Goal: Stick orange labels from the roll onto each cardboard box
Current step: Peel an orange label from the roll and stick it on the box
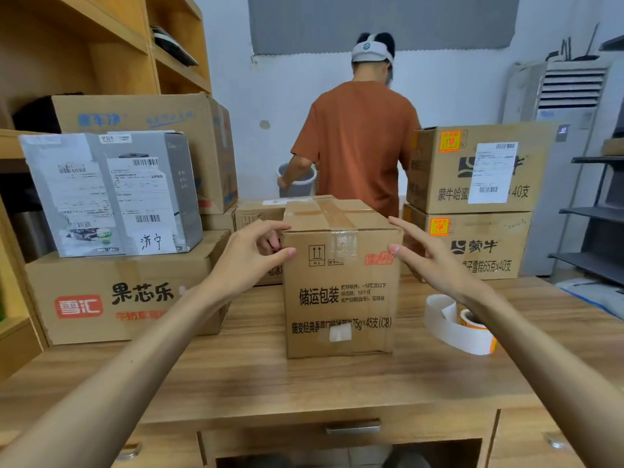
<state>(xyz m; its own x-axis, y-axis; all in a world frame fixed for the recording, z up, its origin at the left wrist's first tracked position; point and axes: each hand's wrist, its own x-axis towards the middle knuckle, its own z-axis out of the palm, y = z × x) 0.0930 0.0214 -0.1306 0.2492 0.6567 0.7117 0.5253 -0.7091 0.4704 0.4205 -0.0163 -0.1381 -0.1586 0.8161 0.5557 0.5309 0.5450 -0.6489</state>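
A tall cardboard box (pixel 341 292) with black print stands upright in the middle of the wooden desk (pixel 304 383). My left hand (pixel 253 251) touches its upper left edge with loosely bent fingers. My right hand (pixel 429 255) is at its upper right corner, fingers straight, thumb tip on the front face. The roll of orange labels (pixel 472 322) lies on the desk to the right, behind my right forearm, with a loop of white backing paper (pixel 449 325) trailing from it. Two stacked boxes at the right, upper (pixel 479 170) and lower (pixel 472 244), each carry an orange label.
Stacked boxes fill the left: a large brown one (pixel 118 298), a grey-white one (pixel 111 194) on top, another behind. A person in an orange shirt (pixel 358 143) stands beyond the desk, back turned. Wooden shelves rise at the left, an air conditioner (pixel 567 130) and metal rack at the right.
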